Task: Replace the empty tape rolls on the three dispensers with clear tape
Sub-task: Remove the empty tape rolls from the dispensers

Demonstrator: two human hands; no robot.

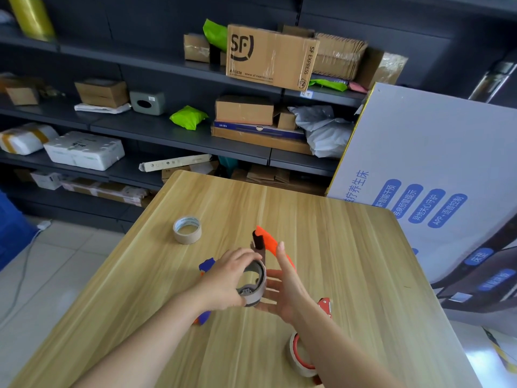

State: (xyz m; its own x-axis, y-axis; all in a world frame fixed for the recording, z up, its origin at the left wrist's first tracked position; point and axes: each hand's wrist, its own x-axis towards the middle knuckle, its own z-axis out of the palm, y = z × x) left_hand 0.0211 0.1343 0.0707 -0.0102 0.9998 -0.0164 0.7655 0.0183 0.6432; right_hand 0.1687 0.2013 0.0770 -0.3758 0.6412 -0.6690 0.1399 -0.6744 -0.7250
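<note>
Empty roll (260, 287), orange dispenser (268, 242), tan roll (187, 230) beyond

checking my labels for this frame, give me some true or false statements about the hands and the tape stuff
1. The left hand grips the brown roll on the orange dispenser. True.
2. The right hand is clenched in a fist. False: its fingers are straight, beside the orange dispenser.
3. A loose tape roll lies flat on the table, apart from both hands. True.
4. The red dispenser stands on a shelf. False: it lies on the table by the right forearm.
</note>
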